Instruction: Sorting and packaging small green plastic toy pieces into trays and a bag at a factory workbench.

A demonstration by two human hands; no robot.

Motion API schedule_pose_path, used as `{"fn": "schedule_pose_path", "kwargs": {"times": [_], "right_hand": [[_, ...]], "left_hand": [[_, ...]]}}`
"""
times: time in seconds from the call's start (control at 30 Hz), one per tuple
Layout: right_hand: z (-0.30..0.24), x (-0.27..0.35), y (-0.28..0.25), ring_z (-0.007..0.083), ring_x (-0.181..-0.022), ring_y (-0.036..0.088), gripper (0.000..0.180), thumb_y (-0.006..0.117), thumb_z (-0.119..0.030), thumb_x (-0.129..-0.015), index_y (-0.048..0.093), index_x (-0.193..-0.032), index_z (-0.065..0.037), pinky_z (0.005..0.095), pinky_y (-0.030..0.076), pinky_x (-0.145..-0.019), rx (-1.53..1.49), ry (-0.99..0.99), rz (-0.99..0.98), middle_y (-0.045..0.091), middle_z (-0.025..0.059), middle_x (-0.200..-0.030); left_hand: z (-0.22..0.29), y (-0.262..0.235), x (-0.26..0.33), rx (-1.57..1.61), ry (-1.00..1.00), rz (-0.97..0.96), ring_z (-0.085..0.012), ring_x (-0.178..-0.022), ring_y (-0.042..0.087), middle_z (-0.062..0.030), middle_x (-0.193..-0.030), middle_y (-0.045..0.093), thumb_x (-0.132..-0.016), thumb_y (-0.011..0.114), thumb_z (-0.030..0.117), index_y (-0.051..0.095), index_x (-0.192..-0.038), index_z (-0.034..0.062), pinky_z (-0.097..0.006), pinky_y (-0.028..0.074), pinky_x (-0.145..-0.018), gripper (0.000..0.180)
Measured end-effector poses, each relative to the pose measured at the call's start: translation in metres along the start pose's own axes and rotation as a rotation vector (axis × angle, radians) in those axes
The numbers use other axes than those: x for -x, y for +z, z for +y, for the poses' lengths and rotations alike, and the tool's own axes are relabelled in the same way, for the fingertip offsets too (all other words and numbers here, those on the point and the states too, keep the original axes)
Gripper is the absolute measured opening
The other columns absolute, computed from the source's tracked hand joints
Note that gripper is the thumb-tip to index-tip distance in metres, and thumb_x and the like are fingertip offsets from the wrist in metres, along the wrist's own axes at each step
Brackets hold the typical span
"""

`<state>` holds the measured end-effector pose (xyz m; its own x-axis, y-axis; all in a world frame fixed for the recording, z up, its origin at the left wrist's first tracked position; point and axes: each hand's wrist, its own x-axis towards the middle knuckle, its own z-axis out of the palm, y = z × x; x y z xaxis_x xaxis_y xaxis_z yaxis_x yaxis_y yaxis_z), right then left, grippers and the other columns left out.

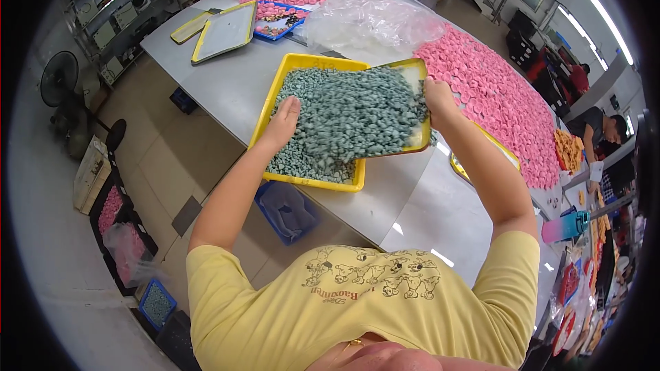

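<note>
A yellow bin [283, 77] full of small grey-green pieces [295, 86] sits at the table's near left edge. Over its right side a shallow yellow tray [416, 72] is held tilted, and its green pieces [368, 113] are blurred by motion, sliding left toward the bin. My right hand [440, 99] is closed round the tray's right rim. With fingers stretched out, my left hand [282, 124] rests over the left part of the bin, against the green pieces. Its palm side is hidden.
Pink pieces [481, 89] cover the table's right side, with clear plastic sheeting [371, 17] behind. Trays [225, 31] lie at the far left. A blue bin [287, 213] stands below the table edge. A bottle [567, 227] stands right. A fan [60, 79] is left; another person [598, 130] works right.
</note>
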<state>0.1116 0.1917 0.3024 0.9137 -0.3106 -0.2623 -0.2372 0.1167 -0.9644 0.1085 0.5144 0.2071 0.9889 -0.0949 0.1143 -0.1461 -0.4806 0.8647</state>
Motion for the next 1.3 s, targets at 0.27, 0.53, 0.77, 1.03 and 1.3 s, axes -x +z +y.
{"fn": "schedule_pose_path", "kwargs": {"times": [0.27,0.53,0.77,1.03,1.3], "right_hand": [[0.016,-0.006,-0.014,0.0287,-0.078,0.061,0.031,0.037,-0.019,-0.094,0.05,-0.103,0.008,0.0459,0.052,-0.062,-0.022,-0.019,-0.035,0.057,0.0177,-0.093],[0.002,-0.02,-0.003,0.0322,-0.076,0.061,0.03,0.038,-0.017,-0.092,0.051,-0.105,0.007,0.0458,0.05,-0.064,0.069,-0.065,0.021,0.057,0.017,-0.094],[0.051,-0.129,-0.008,0.0334,-0.082,0.062,0.029,0.042,-0.014,-0.09,0.049,-0.102,0.012,0.0497,0.05,-0.063,0.459,-0.378,0.059,0.058,0.0205,-0.094],[0.014,0.009,0.006,0.0396,-0.088,0.061,0.025,0.041,0.002,-0.08,0.056,-0.1,0.009,0.05,0.051,-0.065,0.214,-0.172,-0.015,0.059,0.0237,-0.099],[0.017,0.005,-0.006,0.039,-0.087,0.062,0.029,0.045,-0.002,-0.079,0.055,-0.102,0.013,0.0464,0.05,-0.067,0.478,-0.292,0.007,0.059,0.0261,-0.099]], "left_hand": [[-0.013,0.028,0.013,-0.037,-0.104,-0.074,-0.0295,-0.131,0.029,-0.0183,-0.139,0.035,-0.092,0.024,0.058,0.032,-0.135,-0.0006,-0.033,0.021,-0.107,0.073],[-0.019,0.043,0.021,-0.025,-0.035,-0.117,-0.0338,-0.134,0.02,-0.0223,-0.141,0.028,-0.093,0.027,0.054,0.031,-0.134,-0.0051,-0.036,0.018,-0.109,0.072],[-0.043,0.05,0.006,-0.022,0.016,-0.062,-0.0351,-0.132,0.025,-0.0238,-0.138,0.031,-0.093,0.028,0.053,0.032,-0.132,-0.0065,-0.036,0.02,-0.108,0.071],[-0.074,0.072,0.016,-0.055,0.022,-0.017,-0.0365,-0.13,0.028,-0.0258,-0.136,0.033,-0.093,0.029,0.053,0.033,-0.131,-0.0074,-0.037,0.022,-0.107,0.072],[-0.077,0.099,0.016,-0.139,0.071,-0.024,-0.0371,-0.131,0.024,-0.0261,-0.138,0.031,-0.093,0.029,0.052,0.032,-0.131,-0.0075,-0.038,0.019,-0.108,0.071]]}}
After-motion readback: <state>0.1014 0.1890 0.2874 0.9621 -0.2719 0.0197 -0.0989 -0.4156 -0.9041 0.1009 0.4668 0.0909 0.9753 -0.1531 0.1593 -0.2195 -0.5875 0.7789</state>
